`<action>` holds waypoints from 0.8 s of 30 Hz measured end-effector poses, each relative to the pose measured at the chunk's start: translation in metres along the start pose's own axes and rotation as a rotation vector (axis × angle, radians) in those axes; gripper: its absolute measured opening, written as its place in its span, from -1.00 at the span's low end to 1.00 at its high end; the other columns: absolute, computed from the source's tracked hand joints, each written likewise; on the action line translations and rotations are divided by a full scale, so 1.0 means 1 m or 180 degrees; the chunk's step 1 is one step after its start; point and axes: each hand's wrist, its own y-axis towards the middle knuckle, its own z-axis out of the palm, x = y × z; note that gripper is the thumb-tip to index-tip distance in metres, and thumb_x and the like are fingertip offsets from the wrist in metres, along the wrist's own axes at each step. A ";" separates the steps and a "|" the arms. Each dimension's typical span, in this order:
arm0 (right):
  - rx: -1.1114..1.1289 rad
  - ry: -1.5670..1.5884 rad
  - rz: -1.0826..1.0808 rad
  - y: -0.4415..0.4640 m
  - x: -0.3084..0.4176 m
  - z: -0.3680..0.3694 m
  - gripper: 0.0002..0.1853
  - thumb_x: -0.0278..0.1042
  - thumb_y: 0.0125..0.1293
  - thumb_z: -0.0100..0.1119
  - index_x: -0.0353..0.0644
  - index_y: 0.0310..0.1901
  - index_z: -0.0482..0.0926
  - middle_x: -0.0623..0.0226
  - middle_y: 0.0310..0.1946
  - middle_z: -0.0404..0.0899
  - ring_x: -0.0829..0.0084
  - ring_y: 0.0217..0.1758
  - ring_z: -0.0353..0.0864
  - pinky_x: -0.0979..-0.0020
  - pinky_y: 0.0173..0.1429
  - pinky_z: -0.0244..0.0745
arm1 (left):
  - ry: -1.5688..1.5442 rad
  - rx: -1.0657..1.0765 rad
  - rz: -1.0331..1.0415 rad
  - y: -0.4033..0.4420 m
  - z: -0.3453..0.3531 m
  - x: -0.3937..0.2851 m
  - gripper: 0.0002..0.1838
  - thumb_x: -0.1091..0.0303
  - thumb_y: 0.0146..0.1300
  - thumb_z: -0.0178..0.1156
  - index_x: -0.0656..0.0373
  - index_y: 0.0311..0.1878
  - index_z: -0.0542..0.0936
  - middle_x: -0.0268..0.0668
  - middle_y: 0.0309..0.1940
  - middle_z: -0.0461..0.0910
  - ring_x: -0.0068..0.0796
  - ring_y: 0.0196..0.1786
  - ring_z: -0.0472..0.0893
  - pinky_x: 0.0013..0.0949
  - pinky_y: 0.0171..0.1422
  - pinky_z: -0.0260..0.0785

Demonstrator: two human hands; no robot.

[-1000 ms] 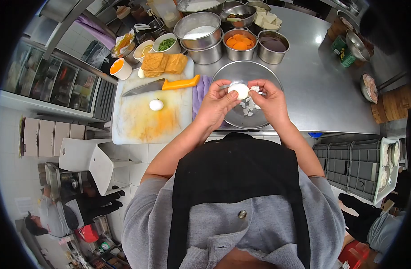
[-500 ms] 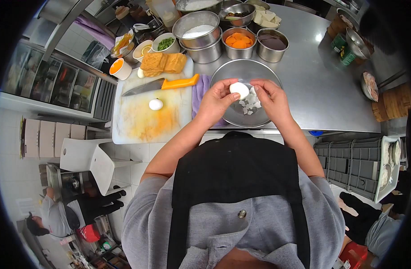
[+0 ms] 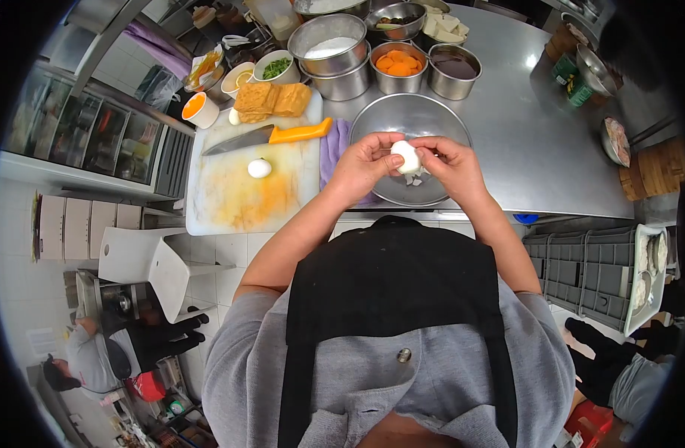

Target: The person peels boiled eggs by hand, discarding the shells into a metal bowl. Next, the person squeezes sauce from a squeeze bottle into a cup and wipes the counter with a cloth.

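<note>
Over a steel bowl (image 3: 372,112), my left hand (image 3: 361,168) holds a white egg (image 3: 406,157) between thumb and fingers. My right hand (image 3: 458,170) pinches at the egg's right side, its fingertips touching it. White shell pieces (image 3: 413,180) lie in the bowl below, partly hidden by the egg and hands. Another white egg (image 3: 259,168) sits on the cutting board (image 3: 208,201) to the left. Behind it lies a knife (image 3: 297,132) with an orange handle, and beyond that are fried brown blocks (image 3: 271,101).
A purple cloth (image 3: 333,153) lies between board and bowl. Along the back stand steel pots, one with orange slices (image 3: 399,63), another with dark liquid (image 3: 456,67). A white chair (image 3: 159,265) is at the left. Other people (image 3: 96,358) are at both lower sides.
My right hand has let go of shell pieces over the bowl and come back to the egg. The egg has turned slightly in my left hand.
</note>
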 end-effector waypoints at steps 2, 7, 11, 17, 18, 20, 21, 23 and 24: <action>0.0011 -0.0048 -0.0028 0.000 -0.003 0.000 -0.80 -0.48 0.35 0.16 -0.27 -0.04 0.65 0.39 -0.19 0.65 0.61 -0.13 0.57 0.55 -0.04 0.48 | -0.0054 0.0072 -0.0009 -0.001 -0.001 0.000 -0.60 0.47 0.31 0.22 0.23 0.21 0.45 -0.26 -0.01 0.58 -0.50 -0.03 0.59 -0.43 -0.02 0.51; -0.0237 -0.0502 -0.0416 -0.001 0.001 0.002 -0.83 -0.52 0.30 0.17 -0.27 -0.10 0.66 0.26 -0.26 0.67 0.52 -0.22 0.63 0.49 -0.12 0.52 | -0.0241 -0.0048 -0.0250 -0.003 0.004 -0.005 -0.60 0.44 0.34 0.19 0.23 0.22 0.43 -0.23 0.01 0.57 -0.46 0.01 0.59 -0.41 0.01 0.53; -0.0280 -0.0664 -0.0651 -0.004 -0.002 0.002 -0.84 -0.52 0.31 0.16 -0.28 -0.12 0.65 0.21 -0.26 0.67 0.46 -0.25 0.64 0.47 -0.13 0.52 | -0.0170 -0.0163 -0.0254 -0.005 0.008 -0.008 -0.60 0.39 0.38 0.15 0.22 0.24 0.38 -0.21 0.03 0.55 -0.40 0.06 0.59 -0.33 0.06 0.57; -0.0429 -0.0889 -0.0491 0.000 -0.001 -0.004 -0.83 -0.47 0.31 0.19 -0.27 -0.10 0.65 0.20 -0.27 0.67 0.41 -0.21 0.64 0.44 -0.10 0.53 | -0.0948 -0.0167 -0.0484 -0.003 0.010 -0.014 -0.61 0.35 0.42 0.11 0.27 0.24 0.36 -0.20 0.10 0.49 -0.39 0.12 0.55 -0.26 0.09 0.59; -0.0370 -0.0997 -0.0646 0.000 0.002 -0.004 -0.81 -0.46 0.31 0.21 -0.26 -0.07 0.64 0.20 -0.23 0.66 0.41 -0.18 0.64 0.43 -0.08 0.53 | -0.0946 -0.0168 -0.0487 -0.003 0.009 -0.014 -0.61 0.35 0.42 0.11 0.27 0.24 0.36 -0.20 0.10 0.49 -0.39 0.12 0.55 -0.26 0.09 0.59; -0.0313 -0.1104 -0.0797 0.001 0.003 -0.003 -0.79 -0.44 0.30 0.22 -0.26 -0.05 0.63 0.19 -0.20 0.65 0.40 -0.15 0.63 0.42 -0.05 0.54 | -0.0941 -0.0009 -0.0620 -0.002 0.007 -0.014 -0.56 0.33 0.42 0.11 0.29 0.29 0.34 -0.22 0.15 0.45 -0.41 0.14 0.53 -0.28 0.16 0.53; -0.0153 -0.0585 -0.0626 0.002 0.001 -0.001 -0.76 -0.44 0.29 0.23 -0.25 -0.01 0.62 0.18 -0.15 0.64 0.38 -0.14 0.63 0.40 -0.03 0.54 | -0.0942 -0.0011 -0.0627 -0.001 0.007 -0.013 -0.56 0.33 0.42 0.11 0.29 0.29 0.34 -0.22 0.15 0.45 -0.41 0.14 0.53 -0.28 0.16 0.53; 0.0006 -0.0064 -0.0451 0.003 -0.003 0.000 -0.72 -0.44 0.28 0.25 -0.25 0.02 0.60 0.17 -0.11 0.62 0.36 -0.12 0.63 0.39 -0.01 0.55 | -0.0896 0.0246 -0.0528 0.000 0.005 -0.010 -0.51 0.37 0.39 0.16 0.27 0.33 0.32 -0.24 0.14 0.47 -0.47 0.13 0.53 -0.35 0.21 0.45; 0.0041 -0.0201 -0.0539 0.004 -0.005 -0.001 -0.70 -0.44 0.28 0.25 -0.24 0.05 0.59 0.15 -0.09 0.60 0.35 -0.12 0.64 0.39 -0.02 0.55 | -0.0898 0.0243 -0.0531 0.001 0.005 -0.007 -0.51 0.37 0.39 0.16 0.27 0.33 0.32 -0.24 0.14 0.47 -0.47 0.13 0.53 -0.35 0.21 0.45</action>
